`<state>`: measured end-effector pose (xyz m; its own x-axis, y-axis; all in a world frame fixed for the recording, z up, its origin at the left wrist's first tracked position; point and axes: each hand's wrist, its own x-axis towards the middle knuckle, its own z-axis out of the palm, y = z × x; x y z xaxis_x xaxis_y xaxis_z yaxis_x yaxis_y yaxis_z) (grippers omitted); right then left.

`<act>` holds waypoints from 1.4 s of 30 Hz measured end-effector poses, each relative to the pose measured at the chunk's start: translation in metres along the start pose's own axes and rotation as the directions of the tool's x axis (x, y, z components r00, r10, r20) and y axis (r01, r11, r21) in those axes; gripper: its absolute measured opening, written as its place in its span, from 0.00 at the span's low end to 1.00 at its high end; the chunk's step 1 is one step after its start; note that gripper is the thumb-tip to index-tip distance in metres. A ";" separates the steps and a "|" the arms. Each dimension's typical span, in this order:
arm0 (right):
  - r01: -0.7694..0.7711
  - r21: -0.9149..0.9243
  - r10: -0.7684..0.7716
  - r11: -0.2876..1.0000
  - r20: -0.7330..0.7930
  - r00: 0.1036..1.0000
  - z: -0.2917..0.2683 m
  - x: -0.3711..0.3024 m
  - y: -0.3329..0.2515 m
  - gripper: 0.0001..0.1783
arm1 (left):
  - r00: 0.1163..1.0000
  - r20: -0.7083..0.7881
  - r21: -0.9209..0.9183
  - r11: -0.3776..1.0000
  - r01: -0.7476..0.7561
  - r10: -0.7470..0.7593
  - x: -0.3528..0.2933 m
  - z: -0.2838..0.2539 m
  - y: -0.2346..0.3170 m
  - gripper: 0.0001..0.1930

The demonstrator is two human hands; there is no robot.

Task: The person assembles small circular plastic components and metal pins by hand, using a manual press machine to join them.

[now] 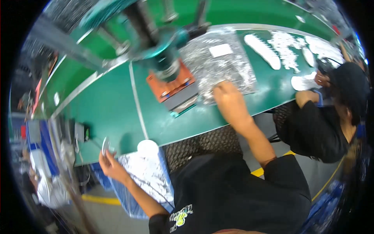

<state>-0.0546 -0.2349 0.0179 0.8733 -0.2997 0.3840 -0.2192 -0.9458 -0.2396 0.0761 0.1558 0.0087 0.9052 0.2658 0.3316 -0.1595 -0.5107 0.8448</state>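
My left hand (111,167) is raised at the table's left front, pinching a small, pale, rounded piece (105,145) between thumb and fingers. Its exact kind is too blurred to tell. My right hand (230,103) reaches over the near edge of a transparent plastic bag (243,74). The fingers of that hand are bent together, and whatever they grip, if anything, is hidden. Inside the bag, small pieces look grey and silvery. Left of my right hand stands a green bench press (167,64) with an orange-red block (156,86) and a grey base (181,99).
A blue-lined bin (165,171) of shiny pale pieces stands by the table's front edge, beside a white disc (148,147). White parts (286,48) lie in rows on the green table (113,105). A co-worker (323,113) sits at the right.
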 end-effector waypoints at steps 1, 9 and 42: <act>0.025 0.025 -0.024 0.999 -0.033 0.999 0.001 0.000 0.000 0.06 | 1.000 -0.019 -0.061 0.998 0.022 -0.023 0.009 -0.002 -0.012 0.11; 0.026 0.245 0.048 0.969 -0.290 0.956 0.014 -0.010 0.000 0.08 | 0.979 -0.151 -0.250 0.963 0.099 -0.140 -0.067 0.022 -0.020 0.10; -0.120 0.424 0.252 0.898 -0.272 0.929 0.015 -0.017 0.001 0.06 | 0.685 0.684 0.179 0.968 0.175 -0.250 -0.114 -0.052 0.035 0.11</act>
<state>-0.0628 -0.2288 -0.0021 0.6374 -0.5511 0.5386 -0.1168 -0.7600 -0.6394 -0.0532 0.1503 0.0229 0.9295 -0.2493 -0.2716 0.0745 -0.5945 0.8007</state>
